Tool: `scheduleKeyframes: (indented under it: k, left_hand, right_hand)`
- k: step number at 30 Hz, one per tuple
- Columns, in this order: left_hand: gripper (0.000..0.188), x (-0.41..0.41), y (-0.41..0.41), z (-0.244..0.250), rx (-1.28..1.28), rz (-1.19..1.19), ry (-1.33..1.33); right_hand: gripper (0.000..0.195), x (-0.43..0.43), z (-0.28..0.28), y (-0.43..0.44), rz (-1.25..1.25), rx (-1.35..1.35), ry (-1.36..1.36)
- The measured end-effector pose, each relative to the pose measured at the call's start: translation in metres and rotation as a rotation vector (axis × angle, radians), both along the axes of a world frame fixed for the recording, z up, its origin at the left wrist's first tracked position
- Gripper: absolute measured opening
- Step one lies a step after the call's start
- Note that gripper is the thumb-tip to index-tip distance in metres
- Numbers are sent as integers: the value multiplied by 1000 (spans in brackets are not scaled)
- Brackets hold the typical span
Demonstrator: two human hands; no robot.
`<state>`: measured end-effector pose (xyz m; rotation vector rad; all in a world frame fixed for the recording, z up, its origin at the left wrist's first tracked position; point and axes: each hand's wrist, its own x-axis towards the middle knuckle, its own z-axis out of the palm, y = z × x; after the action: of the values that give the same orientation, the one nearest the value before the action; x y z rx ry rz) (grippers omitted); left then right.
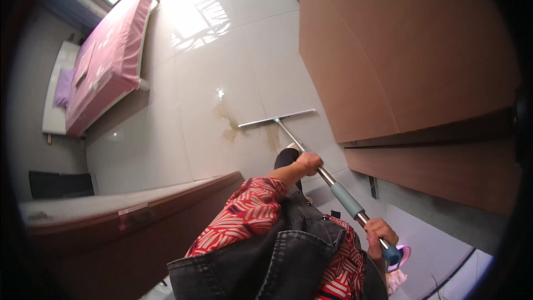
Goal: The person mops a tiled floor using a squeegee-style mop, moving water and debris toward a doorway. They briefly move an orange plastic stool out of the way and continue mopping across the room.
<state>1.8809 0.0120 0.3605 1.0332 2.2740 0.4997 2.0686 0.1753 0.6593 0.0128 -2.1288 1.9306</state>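
Note:
My left hand (309, 163) is closed around the metal pole of a floor squeegee (291, 134), low on the shaft near my knee. Higher up, past a grey-green foam grip (347, 200), my right hand (379, 235) holds the pole close to its dark blue end cap (392, 255). The squeegee's long, thin head (277, 119) lies across the pale tiled floor. Brownish liquid (231, 130) is on the tiles by the left end of the head, with more faint marks just below the head.
A bed with a pink cover (109, 66) stands on the left. A large brown wooden door or panel (399, 50) rises on the right. Another brown wooden edge (137, 212) is at lower left. A pink object (404, 254) and a crumpled pink cloth (395, 281) are beyond my right hand.

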Motion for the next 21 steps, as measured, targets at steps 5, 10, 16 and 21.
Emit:
scheduleKeyframes:
  k: [5, 10, 16, 21]
  left_hand:
    - [16, 7, -6, 21, 135, 132, -11]
    - [14, 2, -31, 48, 196, 168, -69]
    - [11, -14, -26, 36, 394, 255, 31]
    - [13, -85, -88, 54, 451, 505, 261]
  right_hand:
    - [19, -15, 34, -18, -86, 33, -55]
    - [21, -31, 75, -50, -95, 37, -107]
    - [27, -45, 52, -20, -28, 114, 65]
    - [27, -125, 70, -47, 83, -78, 79]
